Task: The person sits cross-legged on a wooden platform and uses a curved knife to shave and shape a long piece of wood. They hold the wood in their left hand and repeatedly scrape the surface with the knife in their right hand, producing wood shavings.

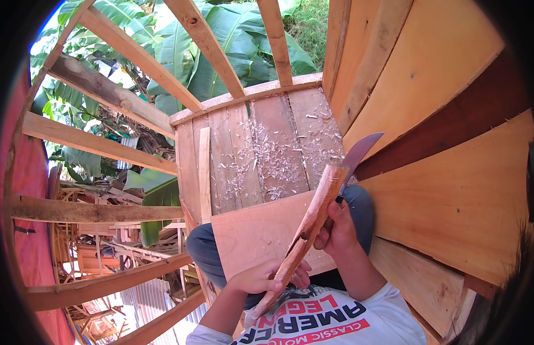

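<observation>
A long, rough piece of wood [316,214] slants from my chest up and away to the right, with a dark hollow or split along its middle. My left hand [268,277] is closed around its lower part. In my right hand [339,231] is the dark handle of a curved-blade knife [362,150], whose blade points up and away beside the wood's far end. From this view I cannot tell whether the blade touches the wood. A flat plywood board [244,234] lies across my lap beneath the wood.
Curled shavings [278,152] cover much of the plank floor [221,155] ahead. A loose wooden strip [205,167] lies at its left. Board walls [451,190] rise close on my right. Open wooden slats [100,213] stand left, with banana leaves [221,49] beyond.
</observation>
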`<state>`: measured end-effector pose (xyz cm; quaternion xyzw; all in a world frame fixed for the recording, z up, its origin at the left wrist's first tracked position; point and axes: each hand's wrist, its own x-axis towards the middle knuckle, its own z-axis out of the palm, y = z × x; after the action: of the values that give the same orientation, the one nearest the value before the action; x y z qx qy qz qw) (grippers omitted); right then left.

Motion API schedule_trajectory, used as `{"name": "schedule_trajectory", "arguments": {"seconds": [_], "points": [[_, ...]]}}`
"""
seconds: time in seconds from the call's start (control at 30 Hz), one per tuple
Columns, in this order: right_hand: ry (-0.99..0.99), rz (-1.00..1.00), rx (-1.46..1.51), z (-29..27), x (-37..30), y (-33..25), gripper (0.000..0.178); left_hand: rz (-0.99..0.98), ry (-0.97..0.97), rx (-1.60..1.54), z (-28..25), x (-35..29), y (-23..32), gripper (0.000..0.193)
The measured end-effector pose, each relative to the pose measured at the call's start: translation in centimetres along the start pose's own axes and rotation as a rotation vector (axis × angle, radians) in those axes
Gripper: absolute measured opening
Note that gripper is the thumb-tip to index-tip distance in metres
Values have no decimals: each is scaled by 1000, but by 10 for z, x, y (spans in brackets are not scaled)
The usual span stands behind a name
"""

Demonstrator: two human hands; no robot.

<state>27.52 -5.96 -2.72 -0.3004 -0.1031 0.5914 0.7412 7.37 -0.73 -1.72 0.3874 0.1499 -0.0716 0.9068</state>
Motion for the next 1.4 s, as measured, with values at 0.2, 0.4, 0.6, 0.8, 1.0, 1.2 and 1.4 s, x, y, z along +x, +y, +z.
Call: {"name": "schedule_trajectory", "arguments": {"seconds": [0.2, 0.4, 0.6, 0.8, 1.0, 1.2, 1.4], "points": [[51, 2, -106, -1, 4, -2, 48, -15, 50, -64, -4, 6, 6, 49], [201, -158, -457, -21, 3, -8, 53, 51, 308, 284, -2, -13, 11, 39], [-30, -444, -1298, -8, -12, -28, 54, 42, 600, 397, 8, -31, 18, 28], [20, -581, -1634, 3, -7, -41, 54, -13, 626, 524, 24, -33, 14, 31], [231, -653, -1689, -4, 3, -48, 57, -34, 626, 531, 32, -37, 7, 38], [526, -589, -1417, -40, 21, -88, 61, -166, 643, 459, 41, -50, -1, 43], [-25, -423, -1599, 17, -3, -12, 55, -25, 733, 442, 3, -74, -15, 44]]}}
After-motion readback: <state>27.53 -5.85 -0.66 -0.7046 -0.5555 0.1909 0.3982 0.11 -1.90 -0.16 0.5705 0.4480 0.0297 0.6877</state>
